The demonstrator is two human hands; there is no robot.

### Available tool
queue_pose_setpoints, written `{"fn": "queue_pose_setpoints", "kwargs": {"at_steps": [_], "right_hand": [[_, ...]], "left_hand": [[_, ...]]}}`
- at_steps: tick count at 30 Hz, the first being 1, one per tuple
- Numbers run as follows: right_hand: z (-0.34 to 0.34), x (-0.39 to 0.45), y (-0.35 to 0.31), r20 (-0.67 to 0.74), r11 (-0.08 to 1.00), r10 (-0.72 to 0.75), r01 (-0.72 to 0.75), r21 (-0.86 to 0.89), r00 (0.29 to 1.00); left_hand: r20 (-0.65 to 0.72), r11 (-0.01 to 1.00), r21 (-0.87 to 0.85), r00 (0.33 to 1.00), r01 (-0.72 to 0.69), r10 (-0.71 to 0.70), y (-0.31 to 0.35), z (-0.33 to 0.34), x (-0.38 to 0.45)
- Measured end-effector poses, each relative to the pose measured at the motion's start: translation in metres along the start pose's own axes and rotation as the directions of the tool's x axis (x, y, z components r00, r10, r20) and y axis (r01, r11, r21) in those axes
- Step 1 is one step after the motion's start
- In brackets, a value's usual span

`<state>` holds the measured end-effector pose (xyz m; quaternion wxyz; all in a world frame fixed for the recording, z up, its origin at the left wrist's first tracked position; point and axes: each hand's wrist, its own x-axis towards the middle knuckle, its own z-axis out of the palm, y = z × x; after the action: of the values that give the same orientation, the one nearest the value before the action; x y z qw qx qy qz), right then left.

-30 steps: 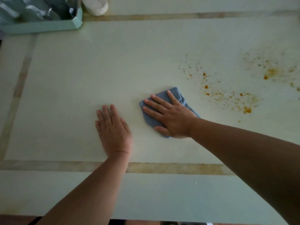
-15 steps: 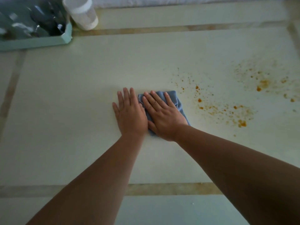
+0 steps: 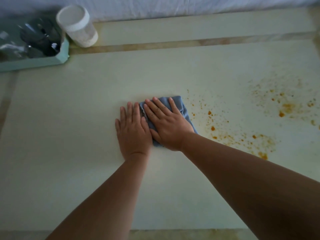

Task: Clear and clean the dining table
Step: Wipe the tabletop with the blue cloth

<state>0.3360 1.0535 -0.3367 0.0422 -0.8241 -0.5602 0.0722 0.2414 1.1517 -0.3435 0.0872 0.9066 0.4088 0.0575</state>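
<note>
Cloth: blue, folded, lying on the pale bench (image 3: 86,118) near its middle, pinned flat under the right hand (image 3: 168,125).
Right hand: palm down, fingers (image 3: 156,105) spread and pressing the cloth (image 3: 182,107), not curled around it.
Left hand: the left hand (image 3: 133,130) lies flat on bare bench just beside the cloth, its edge touching the right hand; fingers extended, grasping nothing.
Done: the stretch of bench to the left of the hands and toward the person looks free of marks.
Left: orange splatter (image 3: 213,128) begins just right of the cloth, and a second patch (image 3: 285,108) sits farther right; neither looks wiped, so the cleaning appears partway through.
Not cleared: a teal tray (image 3: 57,61) of blurred dark items and a white-lidded jar (image 3: 78,25) stand at the far left corner.
Room: open surface lies between cloth and stains; the far edge meets white fabric (image 3: 173,6), and the tray and jar are well apart from the hands.
</note>
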Motion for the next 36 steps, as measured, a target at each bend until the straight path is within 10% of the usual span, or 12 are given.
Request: {"fn": "queue_pose_setpoints", "kwargs": {"at_steps": [36], "right_hand": [[-0.017,0.007,0.06,0.059,0.97,0.242,-0.24,-0.035,0.969]], "left_hand": [[-0.016,1.0,-0.002,0.999,-0.029,0.029,-0.003,0.005,-0.005]]}}
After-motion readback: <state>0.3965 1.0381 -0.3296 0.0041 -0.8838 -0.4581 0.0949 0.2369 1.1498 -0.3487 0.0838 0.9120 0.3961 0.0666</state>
